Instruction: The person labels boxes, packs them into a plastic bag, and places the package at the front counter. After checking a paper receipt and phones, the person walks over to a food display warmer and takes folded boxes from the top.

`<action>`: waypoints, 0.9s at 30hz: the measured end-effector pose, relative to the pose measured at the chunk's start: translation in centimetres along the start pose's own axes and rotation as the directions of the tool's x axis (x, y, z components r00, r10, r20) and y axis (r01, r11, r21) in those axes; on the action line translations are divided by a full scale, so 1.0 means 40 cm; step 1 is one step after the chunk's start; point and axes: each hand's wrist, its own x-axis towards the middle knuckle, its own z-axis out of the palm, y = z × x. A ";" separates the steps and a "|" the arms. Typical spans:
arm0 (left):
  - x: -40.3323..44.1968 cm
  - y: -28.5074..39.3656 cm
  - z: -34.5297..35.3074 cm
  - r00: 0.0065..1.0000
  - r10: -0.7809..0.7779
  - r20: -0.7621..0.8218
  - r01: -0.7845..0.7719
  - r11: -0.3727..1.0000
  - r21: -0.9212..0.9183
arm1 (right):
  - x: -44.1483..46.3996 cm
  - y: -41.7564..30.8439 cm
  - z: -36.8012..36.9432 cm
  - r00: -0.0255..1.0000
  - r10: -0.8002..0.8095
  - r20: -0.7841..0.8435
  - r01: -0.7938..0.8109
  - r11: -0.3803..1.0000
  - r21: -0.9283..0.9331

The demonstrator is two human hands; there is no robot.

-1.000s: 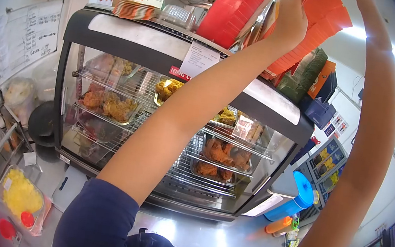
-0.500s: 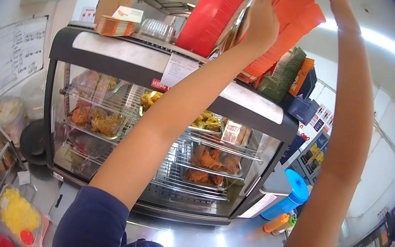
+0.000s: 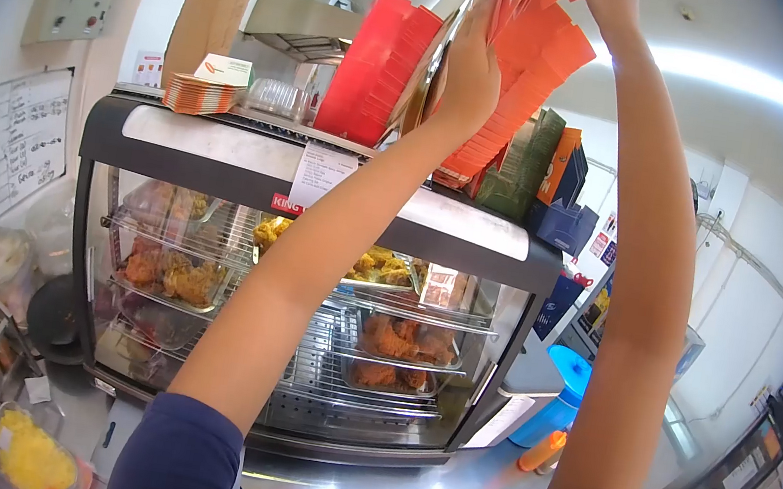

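On top of a glass-fronted food warmer [image 3: 288, 445] stands a tall leaning stack of flattened orange-red cardboard boxes [image 3: 526, 73]. My left hand [image 3: 472, 81] lies against the left side of this stack, its fingers stretched upward. At the top edge of the view, my right hand [image 3: 608, 0] has its fingers closed on the upper end of an orange-red cardboard box; the fingertips are partly hidden. Left of my left hand, a second stack of red cardboard [image 3: 371, 72] leans on the warmer. Trays of fried chicken [image 3: 403, 339] sit on the racks behind the glass.
Along the warmer's top are small orange-and-white cartons [image 3: 202, 96], clear plastic lids [image 3: 277, 100], green cardboard [image 3: 519, 167] and dark blue boxes [image 3: 563, 219]. A blue container [image 3: 565, 379] and an orange bottle [image 3: 540, 453] stand at right. Yellow food [image 3: 32, 454] fills a tray at lower left.
The view has shifted, so the warmer and stacks appear slightly lower and further left. Both hands stay at the orange-red stack, the right one now showing more below the top edge.
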 end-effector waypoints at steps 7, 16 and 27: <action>-0.002 -0.002 -0.003 0.998 0.057 -0.016 -0.055 0.995 0.086 | -0.002 -0.008 0.007 1.000 0.018 -0.025 -0.019 0.998 -0.060; -0.005 0.005 -0.010 0.999 0.038 0.006 -0.038 0.997 0.066 | 0.006 0.010 -0.005 1.000 -0.026 0.005 0.026 0.994 -0.108; -0.014 0.003 -0.008 0.998 0.057 0.010 -0.058 0.994 0.092 | 0.001 -0.026 -0.001 0.993 0.091 0.077 -0.085 0.993 -0.082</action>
